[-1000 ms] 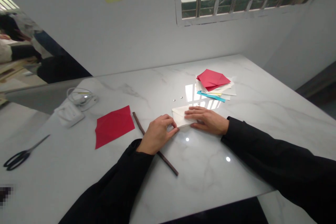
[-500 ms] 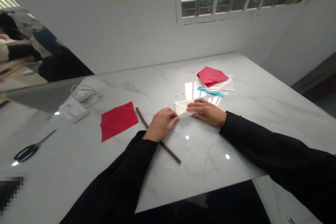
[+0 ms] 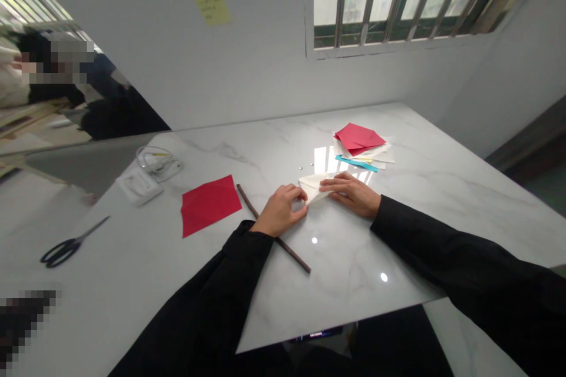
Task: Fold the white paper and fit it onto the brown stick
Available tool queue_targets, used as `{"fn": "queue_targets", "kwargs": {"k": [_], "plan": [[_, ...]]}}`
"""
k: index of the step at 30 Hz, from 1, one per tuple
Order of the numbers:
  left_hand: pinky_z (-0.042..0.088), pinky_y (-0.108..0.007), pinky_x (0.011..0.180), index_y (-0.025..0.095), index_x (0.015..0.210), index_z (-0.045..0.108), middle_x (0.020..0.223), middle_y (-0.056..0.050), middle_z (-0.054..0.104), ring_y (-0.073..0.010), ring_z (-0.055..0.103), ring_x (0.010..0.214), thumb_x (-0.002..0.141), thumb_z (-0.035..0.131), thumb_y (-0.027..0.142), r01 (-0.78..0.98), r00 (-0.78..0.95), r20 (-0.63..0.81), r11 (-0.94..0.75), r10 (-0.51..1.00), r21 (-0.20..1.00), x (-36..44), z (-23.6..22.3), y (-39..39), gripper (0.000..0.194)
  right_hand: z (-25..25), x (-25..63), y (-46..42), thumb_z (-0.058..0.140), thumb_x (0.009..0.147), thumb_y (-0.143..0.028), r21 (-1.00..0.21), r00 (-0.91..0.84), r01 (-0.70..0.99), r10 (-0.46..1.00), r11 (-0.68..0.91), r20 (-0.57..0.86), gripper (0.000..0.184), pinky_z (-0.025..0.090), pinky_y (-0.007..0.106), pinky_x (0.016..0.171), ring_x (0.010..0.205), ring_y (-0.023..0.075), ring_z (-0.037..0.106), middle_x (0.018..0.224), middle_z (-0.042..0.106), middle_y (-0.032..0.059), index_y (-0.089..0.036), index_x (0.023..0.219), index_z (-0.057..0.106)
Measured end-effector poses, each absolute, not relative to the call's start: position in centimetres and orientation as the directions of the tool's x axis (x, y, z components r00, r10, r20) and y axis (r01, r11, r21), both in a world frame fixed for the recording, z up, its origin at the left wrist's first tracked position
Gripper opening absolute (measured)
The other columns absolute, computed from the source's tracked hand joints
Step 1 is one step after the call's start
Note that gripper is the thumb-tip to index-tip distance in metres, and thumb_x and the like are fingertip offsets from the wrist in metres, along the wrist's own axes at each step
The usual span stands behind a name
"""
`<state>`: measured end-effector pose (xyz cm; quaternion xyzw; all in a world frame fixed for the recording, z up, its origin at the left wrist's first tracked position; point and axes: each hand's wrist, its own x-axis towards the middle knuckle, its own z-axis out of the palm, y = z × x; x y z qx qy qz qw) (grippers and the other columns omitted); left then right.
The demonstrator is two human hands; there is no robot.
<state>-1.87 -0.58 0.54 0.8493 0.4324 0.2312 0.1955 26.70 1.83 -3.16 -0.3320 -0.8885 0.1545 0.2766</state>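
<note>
A small folded sheet of cream-white paper lies on the marble-patterned table between my hands, with a pointed corner toward me. My left hand curls at its left side, thumb and fingertips at the paper's edge. My right hand holds the paper from the right, its fingers across the top and its thumb nearer me; this covers the paper's right part. Under my left wrist runs a thin brown stick. A creased red sheet lies left of the stick.
Behind my right hand lies a pile of red, white and blue paper. Scissors, a white charger box and a coiled cable are at the left. A wall with a barred window stands behind the table. Another person sits far left.
The view has shifted slightly, so everything appears a little lower and farther right. My left thumb and index finger have spread a little at the paper's corner. My right hand stays on the paper.
</note>
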Motion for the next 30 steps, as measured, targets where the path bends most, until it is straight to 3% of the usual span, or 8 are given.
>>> {"fn": "queue_targets", "kwargs": {"k": [5, 8, 11, 19, 23, 28, 30], "plan": [[0.052, -0.042, 0.095, 0.023, 0.097, 0.070, 0.101, -0.005, 0.071, -0.0258, 0.065, 0.101, 0.088, 0.073, 0.020, 0.642, 0.515, 0.231, -0.550, 0.826, 0.535, -1.9, 0.0, -0.5, 0.010, -3.1, 26.7, 1.9, 0.053, 0.113, -0.030, -0.459, -0.630, 0.495, 0.669, 0.738, 0.395, 0.035, 0.059, 0.054, 0.108, 0.119, 0.0283, 0.066, 0.146, 0.074, 0.0057, -0.030, 0.140, 0.076], [0.051, -0.041, 0.095, 0.022, 0.094, 0.072, 0.102, -0.005, 0.072, -0.0257, 0.065, 0.102, 0.095, 0.071, 0.021, 0.645, 0.517, 0.218, -0.544, 0.828, 0.536, -2.0, -0.2, -0.4, 0.002, -3.3, 26.7, 1.8, 0.053, 0.113, -0.031, -0.459, -0.619, 0.498, 0.672, 0.736, 0.407, 0.035, 0.059, 0.054, 0.108, 0.118, 0.0288, 0.066, 0.146, 0.075, 0.0058, -0.029, 0.139, 0.076], [0.051, -0.041, 0.096, 0.021, 0.095, 0.074, 0.104, -0.006, 0.074, -0.0259, 0.065, 0.103, 0.101, 0.069, 0.024, 0.658, 0.509, 0.187, -0.519, 0.841, 0.545, -2.0, -0.2, -0.4, 0.008, -3.6, 26.8, 1.7, 0.053, 0.113, -0.031, -0.458, -0.617, 0.501, 0.674, 0.734, 0.405, 0.034, 0.060, 0.054, 0.108, 0.120, 0.0292, 0.067, 0.146, 0.075, 0.0057, -0.030, 0.138, 0.076], [0.053, -0.041, 0.103, 0.021, 0.095, 0.070, 0.104, -0.007, 0.072, -0.0251, 0.064, 0.106, 0.105, 0.067, 0.027, 0.671, 0.501, 0.166, -0.502, 0.849, 0.545, -1.5, -0.6, -1.1, 0.012, -4.0, 27.4, 0.8, 0.054, 0.112, -0.034, -0.425, -0.624, 0.530, 0.677, 0.734, 0.391, 0.038, 0.057, 0.063, 0.112, 0.131, 0.0352, 0.065, 0.156, 0.067, 0.0076, -0.029, 0.144, 0.074], [0.054, -0.044, 0.107, 0.021, 0.100, 0.069, 0.115, -0.008, 0.068, -0.0262, 0.063, 0.113, 0.100, 0.071, 0.023, 0.658, 0.522, 0.202, -0.542, 0.829, 0.522, -1.2, -0.5, -1.7, 0.002, -4.6, 27.4, 0.7, 0.056, 0.111, -0.032, -0.433, -0.624, 0.519, 0.673, 0.736, 0.396, 0.038, 0.058, 0.065, 0.110, 0.129, 0.0360, 0.066, 0.152, 0.070, 0.0077, -0.030, 0.143, 0.075], [0.048, -0.053, 0.121, 0.026, 0.138, 0.065, 0.152, -0.011, 0.059, -0.0305, 0.055, 0.139, 0.094, 0.076, 0.020, 0.605, 0.555, 0.286, -0.615, 0.781, 0.506, -0.8, 0.0, -1.7, 0.046, -4.1, 26.9, 0.7, 0.059, 0.109, -0.030, -0.449, -0.613, 0.514, 0.680, 0.730, 0.403, 0.036, 0.059, 0.064, 0.108, 0.125, 0.0350, 0.067, 0.149, 0.072, 0.0077, -0.032, 0.141, 0.075], [0.047, -0.053, 0.123, 0.025, 0.145, 0.063, 0.156, -0.011, 0.060, -0.0299, 0.056, 0.140, 0.095, 0.074, 0.018, 0.602, 0.585, 0.276, -0.636, 0.763, 0.482, -0.7, 0.0, -1.3, 0.052, -3.6, 26.6, 0.7, 0.060, 0.109, -0.029, -0.441, -0.618, 0.516, 0.676, 0.734, 0.402, 0.035, 0.059, 0.062, 0.108, 0.125, 0.0339, 0.066, 0.149, 0.072, 0.0075, -0.032, 0.141, 0.075]]}}
